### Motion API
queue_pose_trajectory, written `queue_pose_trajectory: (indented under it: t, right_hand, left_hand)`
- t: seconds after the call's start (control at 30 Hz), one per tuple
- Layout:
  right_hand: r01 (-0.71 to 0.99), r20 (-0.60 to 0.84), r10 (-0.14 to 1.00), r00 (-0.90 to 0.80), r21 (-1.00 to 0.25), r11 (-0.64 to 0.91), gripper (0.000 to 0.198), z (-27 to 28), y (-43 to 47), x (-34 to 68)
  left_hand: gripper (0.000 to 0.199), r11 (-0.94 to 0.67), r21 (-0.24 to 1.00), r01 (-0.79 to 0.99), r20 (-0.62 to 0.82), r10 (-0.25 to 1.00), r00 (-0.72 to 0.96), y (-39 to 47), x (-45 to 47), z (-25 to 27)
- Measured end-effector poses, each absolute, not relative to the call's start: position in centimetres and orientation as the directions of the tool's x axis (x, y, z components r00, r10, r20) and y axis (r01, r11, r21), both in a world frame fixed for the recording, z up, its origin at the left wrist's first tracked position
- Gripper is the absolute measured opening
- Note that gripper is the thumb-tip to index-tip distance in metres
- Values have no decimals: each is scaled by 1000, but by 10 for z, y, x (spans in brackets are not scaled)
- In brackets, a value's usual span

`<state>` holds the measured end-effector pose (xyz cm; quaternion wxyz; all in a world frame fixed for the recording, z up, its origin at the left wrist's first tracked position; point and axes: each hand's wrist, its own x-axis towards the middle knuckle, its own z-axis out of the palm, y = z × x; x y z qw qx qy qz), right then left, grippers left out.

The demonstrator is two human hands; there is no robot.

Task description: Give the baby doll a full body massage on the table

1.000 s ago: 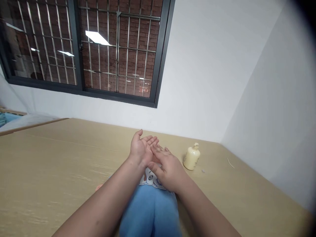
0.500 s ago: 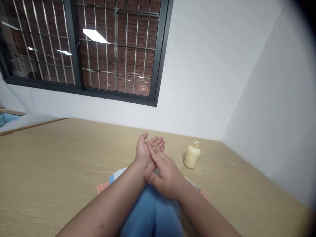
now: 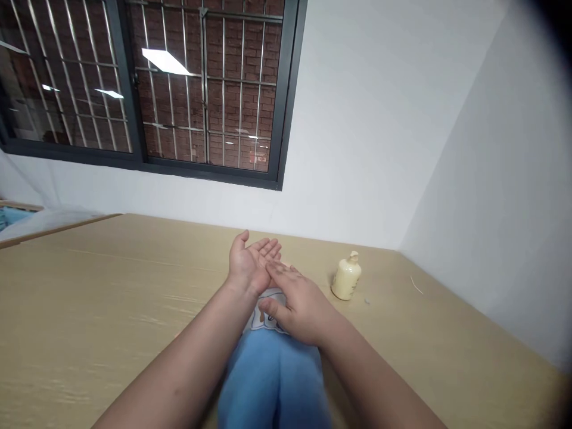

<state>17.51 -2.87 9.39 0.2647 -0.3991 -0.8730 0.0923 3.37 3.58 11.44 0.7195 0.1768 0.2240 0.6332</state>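
Observation:
My left hand (image 3: 252,265) is palm up with its fingers stretched out and thumb raised. Across the lower edge of that palm lie the fingers of my right hand (image 3: 299,304), palm down, thumb apart. Nothing shows held in either one, though the contact area is partly hidden. Beneath my wrists is a blue soft cloth thing (image 3: 268,369), with a white printed panel (image 3: 273,316) at its far end; my hands and arms cover part of it. To the right of my right hand stands a cream pump bottle (image 3: 347,279) with dark lettering.
A tan tabletop (image 3: 111,298) runs back to the white wall (image 3: 357,149). Near the bottle are a small pale scrap (image 3: 367,301) and a thin pale strip (image 3: 416,285). A dark-framed window (image 3: 280,119) with metal bars is above. Blue material (image 3: 13,217) lies at far left.
Both hands have shifted left and slightly away from me, and the right fingers have slid toward the left hand's finger side. More of the white printed panel shows; the bottle stays in place.

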Motion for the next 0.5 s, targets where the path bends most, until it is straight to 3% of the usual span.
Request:
queue_pose_trajectory:
  t: [0.2, 0.37, 0.5]
  right_hand:
    - [590, 367, 714, -596, -402, 700, 93, 100, -48, 167]
    - [545, 398, 688, -607, -421, 725, 103, 97, -50, 166]
    - [582, 419, 705, -572, -397, 709, 96, 94, -38, 171]
  left_hand:
    - [78, 57, 546, -836, -38, 998, 43, 46, 26, 107]
    - [72, 114, 555, -824, -38, 993, 112, 33, 45, 106]
    - [63, 188, 533, -825, -78, 982, 174, 17, 64, 108]
